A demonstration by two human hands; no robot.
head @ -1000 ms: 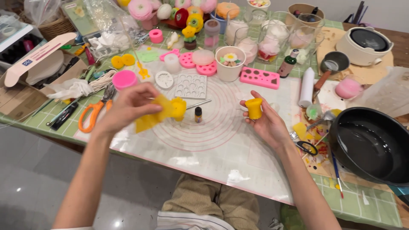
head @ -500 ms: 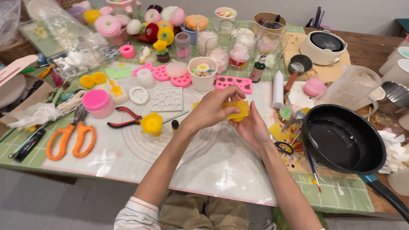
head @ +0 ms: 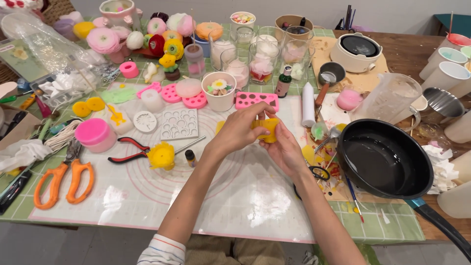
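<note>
Head view shows your left hand (head: 239,131) and right hand (head: 283,149) both pinching a small yellow wax piece (head: 269,129) above the worktop (head: 255,196). Squeeze too hard and it may deform or crack; a slip could drop it near the black pan (head: 387,162).

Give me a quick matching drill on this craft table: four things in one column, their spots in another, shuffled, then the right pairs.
Things:
1. yellow piece
2. orange-handled scissors
3. black pan
4. yellow flower shape

Places:
A. on the mat, just right of the red-handled pliers
B. at the table's right side, handle towards the near edge
C. held between the left hand and right hand
D. near the mat's left edge, below the pink pot

Pairs: 1-C, 2-D, 3-B, 4-A
</note>
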